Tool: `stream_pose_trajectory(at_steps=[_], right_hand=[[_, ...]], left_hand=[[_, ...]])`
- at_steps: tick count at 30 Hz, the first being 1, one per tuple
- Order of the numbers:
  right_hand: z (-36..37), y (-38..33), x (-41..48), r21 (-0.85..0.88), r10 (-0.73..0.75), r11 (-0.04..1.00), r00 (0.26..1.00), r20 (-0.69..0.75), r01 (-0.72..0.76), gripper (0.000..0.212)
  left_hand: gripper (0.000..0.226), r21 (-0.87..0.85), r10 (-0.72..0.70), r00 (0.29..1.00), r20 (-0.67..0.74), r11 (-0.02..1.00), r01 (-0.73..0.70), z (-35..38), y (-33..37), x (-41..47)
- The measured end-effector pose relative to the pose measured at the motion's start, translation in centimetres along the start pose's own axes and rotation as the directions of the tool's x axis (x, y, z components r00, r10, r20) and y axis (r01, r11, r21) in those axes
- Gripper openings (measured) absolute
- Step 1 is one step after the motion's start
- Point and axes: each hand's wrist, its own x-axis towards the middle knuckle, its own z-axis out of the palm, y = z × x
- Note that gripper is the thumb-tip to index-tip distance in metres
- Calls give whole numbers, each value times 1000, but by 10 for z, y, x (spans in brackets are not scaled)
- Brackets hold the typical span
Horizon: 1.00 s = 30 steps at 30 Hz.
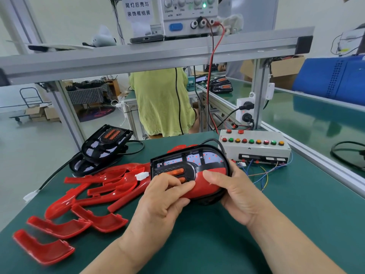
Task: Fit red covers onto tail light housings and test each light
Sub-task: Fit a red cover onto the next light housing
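Tail light housing [189, 171] gripped between both hands, red cover [207, 184] under thumbs.

Housing [189, 162] between left hand [164, 198], right hand [237, 194]

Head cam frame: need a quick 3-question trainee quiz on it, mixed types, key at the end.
1. True or false: the red cover lies on the table, apart from the tail light housing held by the left hand and right hand.
2. On which side of the held housing do the loose red covers lie? A: left. B: right. C: on the shelf above.
3. Fill in: the button box stands behind the ___ hand.

Key: 1 false, it sits on the housing. 2 A. 3 right.
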Motion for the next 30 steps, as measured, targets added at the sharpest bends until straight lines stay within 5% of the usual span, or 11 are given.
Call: stream_pose_trajectory(at_steps=[6, 9, 11, 13, 16, 19, 21, 24, 26, 30], right_hand=[[-5, -4, 3, 56, -5, 998, 996, -87, 10, 70], [-14, -8, 6, 129, -13, 991, 990, -142, 32, 61], [-18, -9, 8, 178, -8, 984, 991, -130, 31, 38], [-18, -8, 9, 206, -8, 978, 994, -106, 30, 28], [-15, -5, 8, 181, -14, 983, 997, -75, 27, 53], [-13, -4, 8, 165, -15, 986, 1000, -21, 18, 68], [-13, -4, 7, 166, -17, 986, 1000, -10, 18, 64], [-12, -3, 7, 172, -11, 985, 1000, -24, 15, 63], [-11, -3, 7, 179, -5, 984, 999, -34, 11, 64], [-7, -3, 6, 177, 0, 984, 999, -54, 10, 60]], left_hand=[[37, -103, -136, 988, -68, 986, 129, -3, 5, 6], [31, -310, -491, 844, -216, 854, 418, -16, -3, 14], [28, -386, -665, 738, -112, 714, 585, -21, -8, 16], [34, -426, -699, 709, 90, 617, 662, -20, -9, 16], [50, -580, -616, 677, 404, 399, 710, -15, -6, 15], [54, -647, -599, 645, 475, 259, 717, -14, -4, 14], [48, -643, -617, 677, 402, 336, 688, -13, -7, 14], [35, -418, -566, 824, 27, 742, 523, -16, -13, 12], [35, -153, -364, 926, -102, 925, 347, -18, -14, 9], [25, -38, -215, 976, -37, 976, 213, -17, -13, 8]])
